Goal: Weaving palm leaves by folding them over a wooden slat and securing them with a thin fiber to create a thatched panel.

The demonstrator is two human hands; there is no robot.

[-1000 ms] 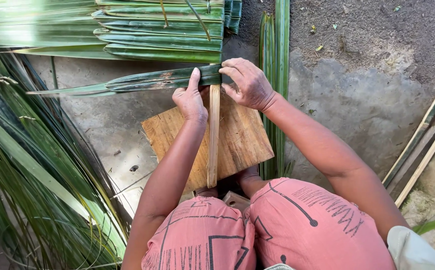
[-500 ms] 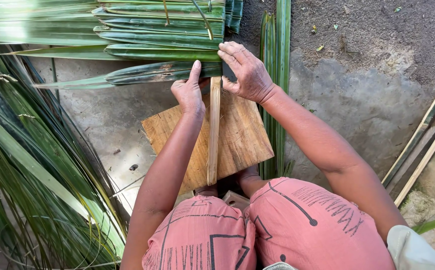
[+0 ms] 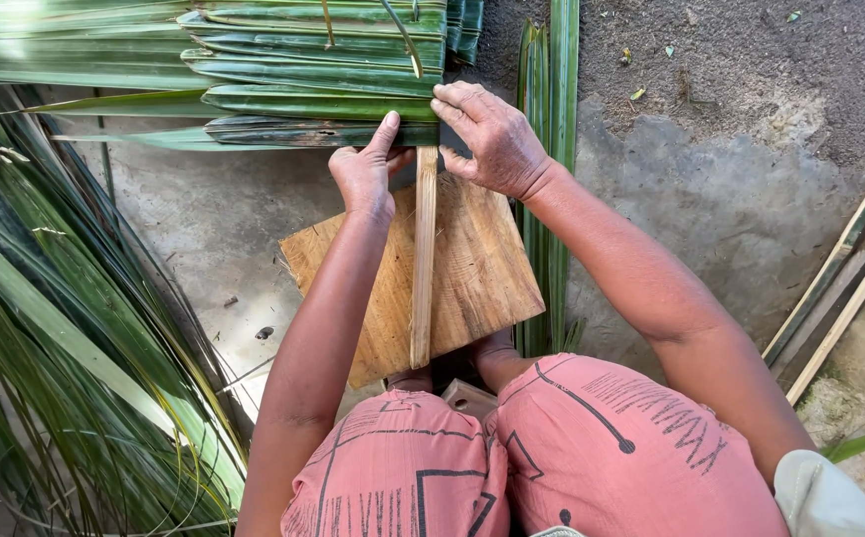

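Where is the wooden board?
In the head view, the wooden board lies on the ground at centre, under the bamboo stick, just ahead of the person's knees.

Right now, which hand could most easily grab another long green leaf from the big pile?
Probably the left hand. The loose pile of long green palm leaves lies on its side, while the right hand grips the folded dark green leaf at the pale wooden slat.

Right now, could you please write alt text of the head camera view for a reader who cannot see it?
Seen from above, a person's left hand and right hand press a folded green palm leaf against a row of folded leaves on a thin wooden slat. The slat lies over a wooden board on the concrete floor; loose fronds lie on the left.
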